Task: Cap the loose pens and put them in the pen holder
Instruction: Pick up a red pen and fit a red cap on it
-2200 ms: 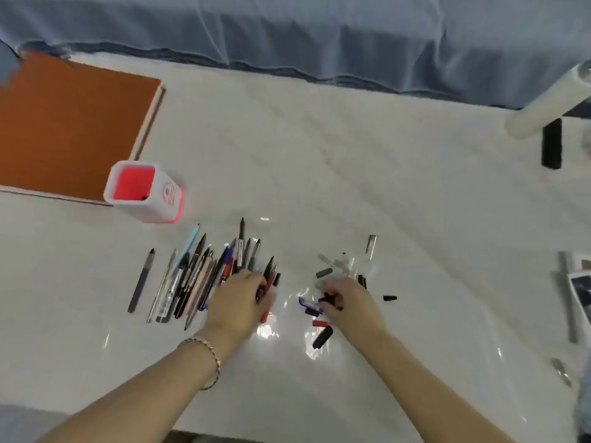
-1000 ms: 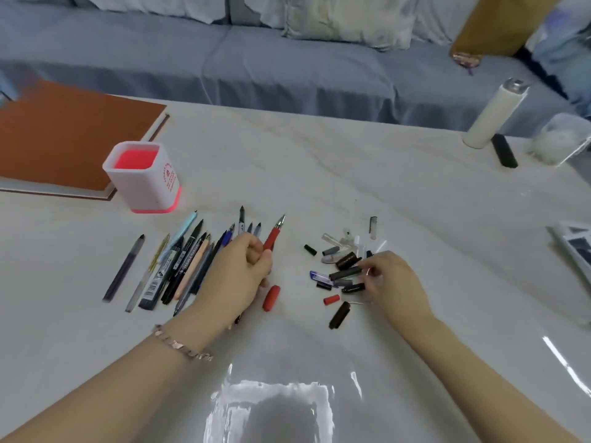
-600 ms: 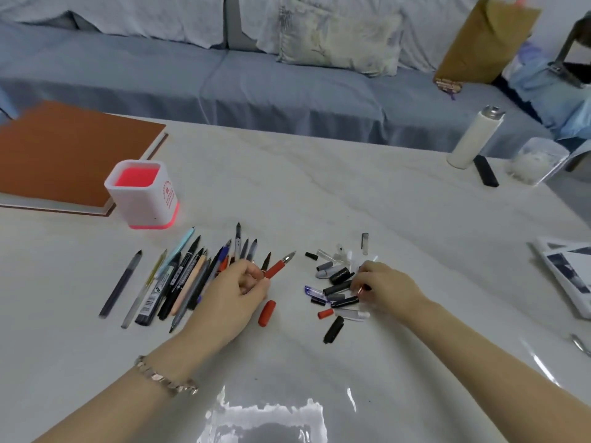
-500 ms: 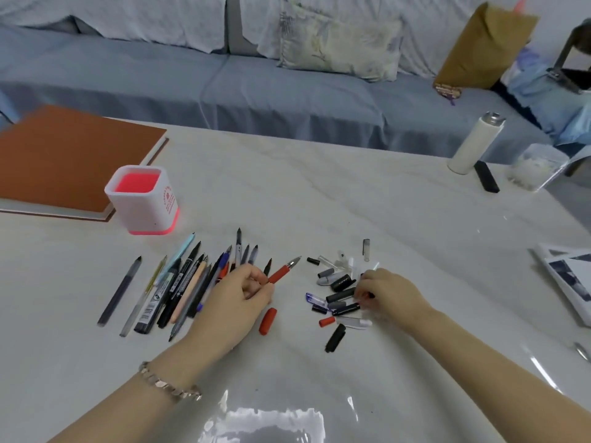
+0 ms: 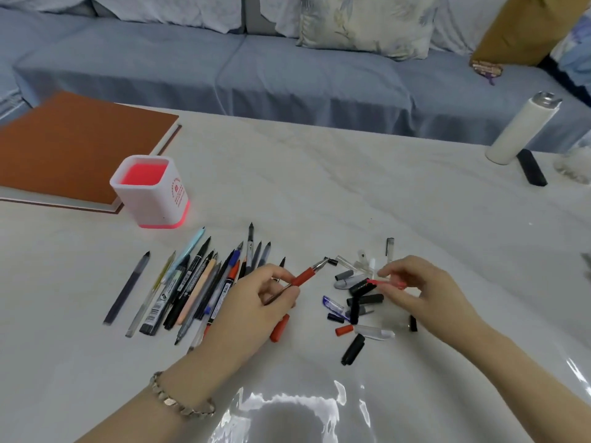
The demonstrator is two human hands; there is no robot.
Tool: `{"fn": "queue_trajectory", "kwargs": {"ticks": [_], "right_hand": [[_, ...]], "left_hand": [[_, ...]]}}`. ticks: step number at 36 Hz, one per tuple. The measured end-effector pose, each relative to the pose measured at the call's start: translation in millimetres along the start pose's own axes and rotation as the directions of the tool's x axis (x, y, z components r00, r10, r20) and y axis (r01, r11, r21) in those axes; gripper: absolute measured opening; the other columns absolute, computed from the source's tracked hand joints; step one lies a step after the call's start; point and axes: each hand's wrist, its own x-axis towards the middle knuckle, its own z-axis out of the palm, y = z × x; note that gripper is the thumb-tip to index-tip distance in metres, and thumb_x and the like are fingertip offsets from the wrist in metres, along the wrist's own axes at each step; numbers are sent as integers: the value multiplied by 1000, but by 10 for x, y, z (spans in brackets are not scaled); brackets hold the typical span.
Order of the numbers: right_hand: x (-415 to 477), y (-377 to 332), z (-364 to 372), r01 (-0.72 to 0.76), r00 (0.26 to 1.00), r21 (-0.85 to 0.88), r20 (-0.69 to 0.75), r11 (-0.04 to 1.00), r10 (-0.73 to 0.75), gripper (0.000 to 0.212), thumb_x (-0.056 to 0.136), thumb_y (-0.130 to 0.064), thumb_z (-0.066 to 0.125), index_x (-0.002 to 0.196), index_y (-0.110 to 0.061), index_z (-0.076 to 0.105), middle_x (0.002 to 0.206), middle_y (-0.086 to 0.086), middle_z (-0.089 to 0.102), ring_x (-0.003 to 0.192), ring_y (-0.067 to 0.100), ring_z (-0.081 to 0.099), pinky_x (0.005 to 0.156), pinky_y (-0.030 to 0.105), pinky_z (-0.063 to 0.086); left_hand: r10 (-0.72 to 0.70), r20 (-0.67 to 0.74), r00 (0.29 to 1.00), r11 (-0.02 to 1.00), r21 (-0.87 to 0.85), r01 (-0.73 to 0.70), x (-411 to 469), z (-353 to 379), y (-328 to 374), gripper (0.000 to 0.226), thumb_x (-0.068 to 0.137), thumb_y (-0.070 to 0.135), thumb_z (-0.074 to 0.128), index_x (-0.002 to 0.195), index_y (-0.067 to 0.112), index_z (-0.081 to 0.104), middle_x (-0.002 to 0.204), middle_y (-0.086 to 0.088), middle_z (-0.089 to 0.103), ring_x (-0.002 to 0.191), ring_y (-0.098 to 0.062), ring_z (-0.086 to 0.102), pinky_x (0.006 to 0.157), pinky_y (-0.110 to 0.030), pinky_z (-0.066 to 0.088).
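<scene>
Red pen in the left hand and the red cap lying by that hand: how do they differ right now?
The red pen is pinched in the left hand; the red cap lies loose on the table beside that hand. The pen ends in a bare metal tip, pointing toward the heap of caps; the cap is a short plain stub. Both are the same red.

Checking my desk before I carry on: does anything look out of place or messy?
Nothing spilled or broken. Loose caps lie jumbled right of the uncapped pens, one red cap lies apart beside the left hand, which holds a red pen; the right hand pinches a pinkish cap.
</scene>
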Motion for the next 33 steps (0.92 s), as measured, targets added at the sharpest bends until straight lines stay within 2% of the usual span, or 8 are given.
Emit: {"fn": "queue_trajectory", "kwargs": {"ticks": [3,7,13,17,22,24,28,33], "right_hand": [[-76,-339,46,-100,989,382,-63,919,134,8,78,-11,68,77,-19,68,52,-10,58,50,1,53,54,8,43],[-123,-588,128,-144,977,585,-46,798,210,9,80,-5,63,80,-12,67,43,-13,58,43,-1,54,47,3,38],[-155,-610,260,-203,969,659,27,724,247,19,87,-15,54,79,-19,71,53,-6,56,54,6,52,60,11,49],[-177,-646,321,-212,971,699,72,683,227,19,83,-18,55,76,-19,73,65,-1,66,61,9,56,64,15,52],[-231,-680,366,-197,968,675,20,711,250,15,80,-13,61,77,-24,71,69,-4,72,62,5,65,47,16,52],[-246,-672,381,-201,967,665,18,720,254,15,80,-11,62,76,-23,71,71,-5,73,64,4,66,49,17,54],[-286,-671,428,-226,969,623,60,749,241,9,70,-21,68,76,-23,74,74,1,74,75,15,68,73,49,56],[-306,-679,476,-214,970,646,51,733,238,21,60,-33,64,77,-24,74,77,4,74,81,23,69,79,60,49]], "left_hand": [[-1,3,1000,999,-45,1,-59,-26,39,14,83,11,62,84,25,62,67,-1,64,54,0,54,50,-10,44],[22,-1,1000,997,-67,-22,-154,-71,82,18,82,10,63,83,28,64,62,6,59,53,-1,51,53,-12,46],[47,13,999,997,-57,-46,-261,-118,140,20,81,10,64,81,30,64,62,14,58,54,1,51,51,-9,41],[76,33,997,997,-13,-76,-288,-115,118,18,80,15,65,80,33,65,73,2,66,68,-11,59,64,-19,47],[75,54,996,997,8,-76,-307,-92,91,14,81,18,64,83,32,65,71,2,64,66,-3,56,61,-11,44],[84,60,995,996,11,-85,-313,-84,61,14,82,18,64,84,32,65,72,-1,64,69,-9,58,62,-17,46],[133,72,988,990,38,-136,-342,-65,46,13,81,30,63,91,37,61,79,-1,64,73,-18,61,70,-32,50],[180,99,979,982,31,-184,-341,-51,103,18,85,15,62,86,32,65,72,14,66,65,0,61,63,-14,49]]}}
